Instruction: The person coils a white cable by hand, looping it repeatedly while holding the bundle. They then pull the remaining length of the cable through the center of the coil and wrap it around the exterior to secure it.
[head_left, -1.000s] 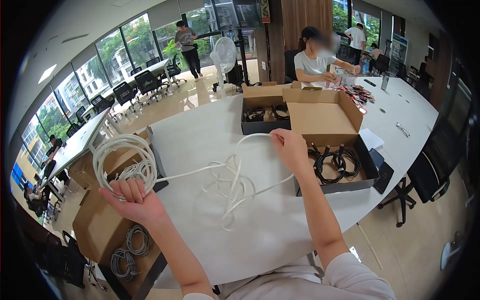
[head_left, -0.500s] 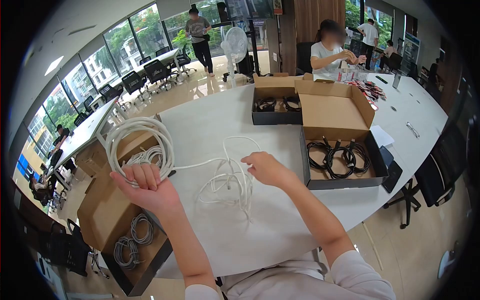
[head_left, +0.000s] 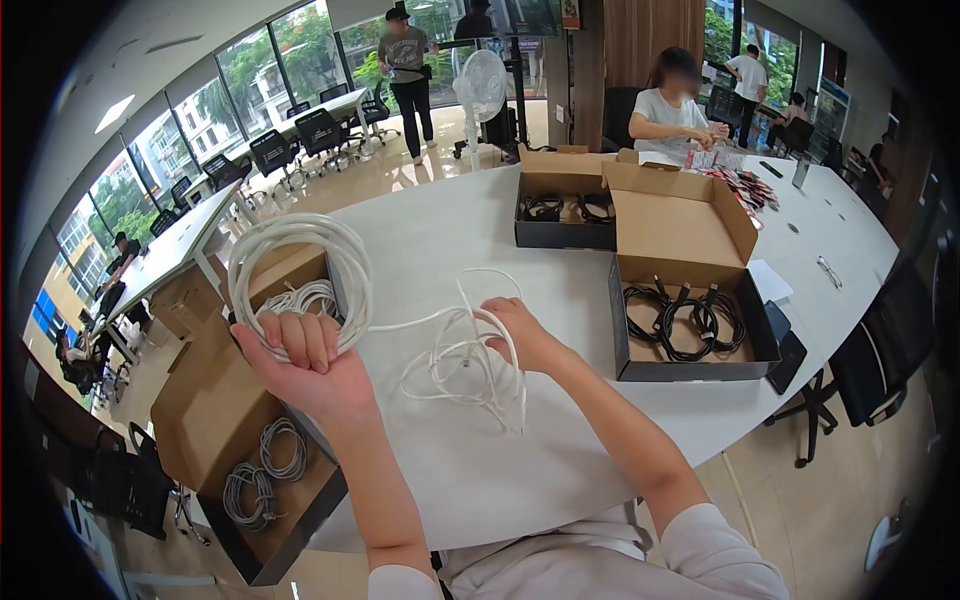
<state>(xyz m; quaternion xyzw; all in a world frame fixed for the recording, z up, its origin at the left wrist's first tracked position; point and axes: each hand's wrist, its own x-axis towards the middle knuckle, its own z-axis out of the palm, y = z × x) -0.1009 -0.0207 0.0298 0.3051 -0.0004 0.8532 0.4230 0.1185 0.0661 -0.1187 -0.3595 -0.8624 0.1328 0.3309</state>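
My left hand (head_left: 305,365) is closed around the bottom of a coil of white cable (head_left: 352,245), holding it up above the left side of the table. From the coil a strand runs right to a loose tangle of the same cable (head_left: 463,385) in front of me. My right hand (head_left: 520,335) is at the upper right of this tangle, fingers curled round a strand; part of its grip is hidden. Behind and below the coil, a box holds more white cable (head_left: 310,297). Nearer me, bundles of grey cable (head_left: 248,495) lie in an open box (head_left: 322,515).
On the right, an open box (head_left: 700,372) contains coiled black cables (head_left: 685,320); a second box (head_left: 565,237) behind it holds black cables too. A person (head_left: 665,115) sits across the white table (head_left: 430,500), beside small packets (head_left: 745,190). A fan (head_left: 480,85) stands beyond.
My right hand has closed on the loose cable, and the tangle has shifted slightly. My left hand still holds the coil. The standing person at the back has come closer.
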